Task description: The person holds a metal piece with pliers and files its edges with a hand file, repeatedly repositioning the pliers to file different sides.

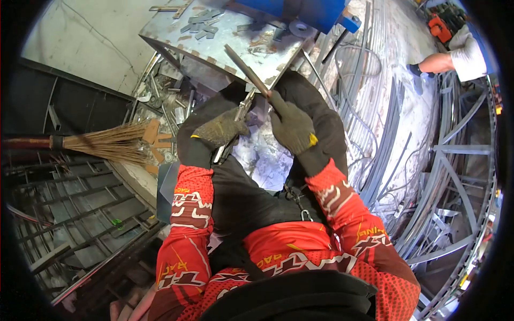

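Observation:
Both of my hands wear dark grey work gloves and meet over my lap. My left hand [220, 128] is wrapped round a pair of locking pliers [244, 107], whose jaws point up at the table edge. My right hand [293, 128] grips the lower end of a long, narrow metal bar [245, 68] that slants up and left over the tabletop. The plier jaws are close beside the bar, just above my right fingers. In front of my knees stands a metal-topped table [257, 56], with several small flat metal pieces [202, 24] on it.
A blue machine [313, 13] and a grey disc [298, 28] are at the table's far side. A straw broom [107, 142] lies at left above a metal grid [80, 208]. Long metal bars [383, 139] cover the floor at right, near another person's leg [436, 63].

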